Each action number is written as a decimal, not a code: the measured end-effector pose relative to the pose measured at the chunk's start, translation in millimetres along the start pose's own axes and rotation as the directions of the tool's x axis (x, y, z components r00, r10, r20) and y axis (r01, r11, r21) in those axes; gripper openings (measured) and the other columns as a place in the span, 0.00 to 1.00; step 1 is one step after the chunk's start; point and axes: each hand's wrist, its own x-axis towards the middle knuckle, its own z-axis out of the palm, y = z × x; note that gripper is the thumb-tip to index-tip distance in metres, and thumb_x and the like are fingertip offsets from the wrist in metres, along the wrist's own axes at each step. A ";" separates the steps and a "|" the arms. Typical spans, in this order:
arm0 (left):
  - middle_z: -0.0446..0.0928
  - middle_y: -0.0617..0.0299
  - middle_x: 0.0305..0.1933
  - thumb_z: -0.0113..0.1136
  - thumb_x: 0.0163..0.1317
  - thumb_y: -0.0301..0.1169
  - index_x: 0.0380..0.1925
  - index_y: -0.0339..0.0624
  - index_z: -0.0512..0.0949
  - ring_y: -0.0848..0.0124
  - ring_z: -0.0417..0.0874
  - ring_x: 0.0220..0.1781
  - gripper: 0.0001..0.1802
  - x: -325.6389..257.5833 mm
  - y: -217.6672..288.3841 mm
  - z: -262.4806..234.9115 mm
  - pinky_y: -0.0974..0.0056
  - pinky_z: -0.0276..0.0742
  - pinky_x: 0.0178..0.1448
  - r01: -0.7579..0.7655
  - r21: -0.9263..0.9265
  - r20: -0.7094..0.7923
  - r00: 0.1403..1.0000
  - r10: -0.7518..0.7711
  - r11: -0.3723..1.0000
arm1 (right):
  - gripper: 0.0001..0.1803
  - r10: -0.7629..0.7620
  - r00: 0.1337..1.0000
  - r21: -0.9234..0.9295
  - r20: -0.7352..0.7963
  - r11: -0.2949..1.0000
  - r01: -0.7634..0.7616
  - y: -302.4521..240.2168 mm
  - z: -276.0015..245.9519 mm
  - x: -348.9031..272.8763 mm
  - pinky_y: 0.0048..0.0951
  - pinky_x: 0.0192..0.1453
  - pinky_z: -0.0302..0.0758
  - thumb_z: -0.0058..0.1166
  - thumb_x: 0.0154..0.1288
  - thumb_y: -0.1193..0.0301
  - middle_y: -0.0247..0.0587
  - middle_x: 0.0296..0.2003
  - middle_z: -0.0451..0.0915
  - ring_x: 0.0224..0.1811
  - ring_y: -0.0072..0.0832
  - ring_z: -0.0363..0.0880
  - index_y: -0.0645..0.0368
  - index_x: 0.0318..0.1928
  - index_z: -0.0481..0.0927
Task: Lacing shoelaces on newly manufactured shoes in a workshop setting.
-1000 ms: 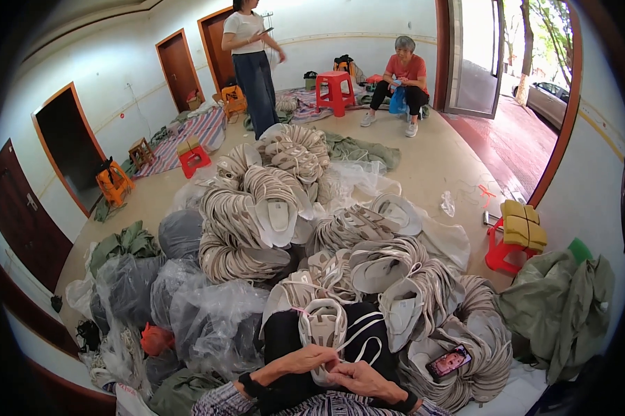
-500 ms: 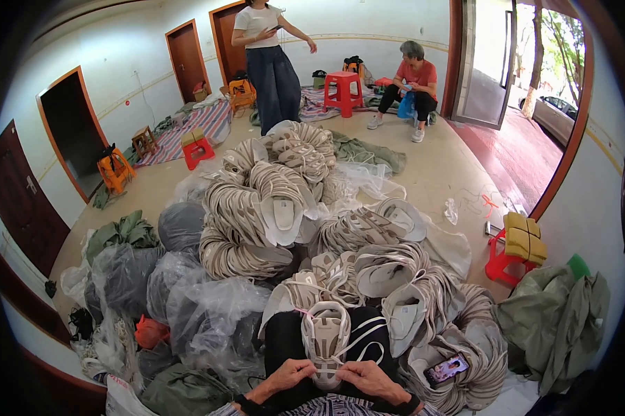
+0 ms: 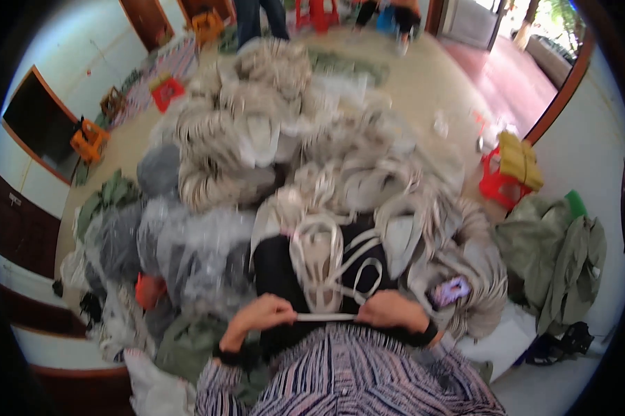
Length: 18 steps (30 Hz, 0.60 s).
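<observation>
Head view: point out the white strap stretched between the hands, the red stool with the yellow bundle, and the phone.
White strap (image 3: 325, 317), head view, middle of the taut span.
Red stool (image 3: 496, 186), head view, its red side.
Phone (image 3: 450, 290), head view, its lit screen.

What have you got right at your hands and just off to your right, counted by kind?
Bare hands: 2, left hand and right hand
thin white strap pinched between them: 1
phone with lit purple screen: 1
red plastic stool: 1
Total: 5
</observation>
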 end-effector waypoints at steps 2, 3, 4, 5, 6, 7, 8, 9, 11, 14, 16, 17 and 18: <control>0.78 0.57 0.26 0.56 0.59 0.35 0.27 0.43 0.81 0.58 0.79 0.32 0.09 3.9 7.7 3.0 0.58 0.73 0.39 0.086 0.405 -0.002 0.996 -0.093 0.910 | 0.15 0.001 0.999 0.217 -0.050 0.976 0.010 -1.4 -1.9 -11.4 0.38 0.36 0.75 0.48 0.62 0.59 0.49 0.30 0.80 0.33 0.45 0.79 0.55 0.37 0.82; 0.77 0.56 0.27 0.56 0.58 0.36 0.29 0.44 0.80 0.54 0.78 0.34 0.09 8.1 11.5 1.6 0.56 0.72 0.41 0.097 0.591 -0.064 0.995 -0.074 0.801 | 0.12 -0.024 0.985 0.274 -0.172 0.959 0.071 0.5 -2.3 -7.4 0.37 0.36 0.75 0.51 0.60 0.65 0.49 0.30 0.81 0.31 0.44 0.80 0.60 0.38 0.81; 0.77 0.56 0.27 0.56 0.58 0.36 0.29 0.44 0.80 0.54 0.78 0.34 0.09 11.6 11.2 5.2 0.56 0.72 0.41 0.106 0.581 -0.060 0.994 -0.087 0.807 | 0.12 0.076 0.970 0.409 -0.233 0.912 0.027 -2.0 -2.7 -3.8 0.38 0.37 0.75 0.51 0.60 0.66 0.50 0.30 0.80 0.32 0.45 0.80 0.60 0.37 0.81; 0.76 0.56 0.29 0.56 0.57 0.35 0.30 0.44 0.80 0.56 0.77 0.36 0.08 15.1 10.5 9.5 0.56 0.70 0.42 0.110 0.415 -0.243 0.970 -0.006 0.903 | 0.12 0.185 0.942 0.536 -0.279 0.844 -0.007 -8.1 -4.3 1.0 0.40 0.38 0.75 0.50 0.60 0.67 0.50 0.30 0.80 0.33 0.46 0.79 0.61 0.36 0.81; 0.75 0.57 0.30 0.57 0.57 0.35 0.32 0.44 0.79 0.57 0.76 0.38 0.08 23.9 11.3 10.7 0.56 0.69 0.44 0.065 0.249 -0.429 0.902 0.049 0.966 | 0.10 0.218 0.878 0.534 -0.427 0.844 0.050 -6.7 -2.5 8.4 0.39 0.39 0.74 0.51 0.59 0.70 0.51 0.30 0.79 0.33 0.46 0.79 0.64 0.36 0.80; 0.75 0.57 0.30 0.57 0.57 0.35 0.32 0.44 0.79 0.57 0.76 0.38 0.08 30.9 13.8 12.9 0.56 0.69 0.44 0.067 0.247 -0.432 0.901 0.048 0.967 | 0.10 0.216 0.878 0.533 -0.426 0.845 0.051 -4.5 -0.4 18.2 0.39 0.39 0.74 0.51 0.59 0.70 0.51 0.30 0.79 0.33 0.46 0.79 0.64 0.36 0.80; 0.75 0.56 0.31 0.58 0.56 0.34 0.34 0.42 0.79 0.57 0.76 0.37 0.09 40.4 15.3 15.0 0.57 0.69 0.42 0.038 0.215 -0.459 0.886 0.067 0.976 | 0.10 0.211 0.830 0.472 -0.516 0.879 0.071 1.1 0.7 31.4 0.39 0.40 0.74 0.51 0.58 0.70 0.51 0.31 0.79 0.35 0.46 0.78 0.63 0.36 0.80; 0.74 0.55 0.31 0.60 0.54 0.33 0.36 0.41 0.79 0.57 0.76 0.35 0.10 50.4 16.0 18.9 0.58 0.69 0.41 0.004 0.186 -0.486 0.870 0.089 0.983 | 0.10 0.200 0.771 0.407 -0.604 0.910 0.083 6.4 2.6 42.8 0.39 0.42 0.73 0.52 0.58 0.70 0.50 0.31 0.78 0.36 0.45 0.78 0.63 0.36 0.80; 0.73 0.55 0.32 0.62 0.51 0.31 0.36 0.42 0.77 0.57 0.75 0.37 0.12 67.4 13.5 31.7 0.57 0.69 0.42 -0.020 0.211 -0.493 0.861 0.124 0.977 | 0.11 0.164 0.828 0.316 -0.537 0.949 0.017 18.2 14.5 67.6 0.41 0.43 0.73 0.51 0.58 0.67 0.51 0.33 0.78 0.38 0.46 0.77 0.62 0.36 0.79; 0.71 0.55 0.35 0.64 0.47 0.28 0.33 0.43 0.74 0.54 0.74 0.38 0.12 86.0 14.7 44.2 0.55 0.68 0.40 -0.005 0.415 -0.497 0.837 0.231 0.910 | 0.11 0.049 0.846 0.002 -0.530 0.998 -0.056 10.5 25.7 79.8 0.40 0.38 0.75 0.53 0.52 0.64 0.48 0.27 0.79 0.32 0.46 0.76 0.60 0.27 0.80; 0.70 0.51 0.35 0.58 0.52 0.29 0.29 0.40 0.73 0.52 0.74 0.38 0.07 95.8 1.5 56.9 0.53 0.69 0.40 0.086 0.561 -0.517 0.814 0.267 0.824 | 0.10 -0.049 0.854 -0.189 -0.518 0.980 -0.058 11.1 37.9 90.5 0.40 0.32 0.74 0.54 0.48 0.64 0.45 0.22 0.78 0.27 0.43 0.75 0.58 0.21 0.79; 0.69 0.48 0.35 0.56 0.53 0.30 0.27 0.38 0.73 0.50 0.74 0.37 0.06 98.2 -1.9 58.7 0.52 0.69 0.40 0.022 0.543 -0.531 0.784 0.322 0.840 | 0.10 -0.088 0.850 -0.238 -0.520 0.970 -0.045 11.5 41.5 91.3 0.40 0.30 0.74 0.54 0.46 0.64 0.44 0.20 0.77 0.26 0.42 0.75 0.57 0.19 0.79; 0.69 0.47 0.35 0.57 0.52 0.30 0.26 0.38 0.73 0.49 0.73 0.36 0.07 95.7 -2.8 60.3 0.51 0.69 0.40 0.028 0.503 -0.573 0.759 0.309 0.864 | 0.08 -0.173 0.806 -0.256 -0.566 0.966 0.028 10.4 45.0 94.7 0.40 0.29 0.73 0.53 0.45 0.66 0.45 0.20 0.77 0.25 0.41 0.75 0.57 0.19 0.78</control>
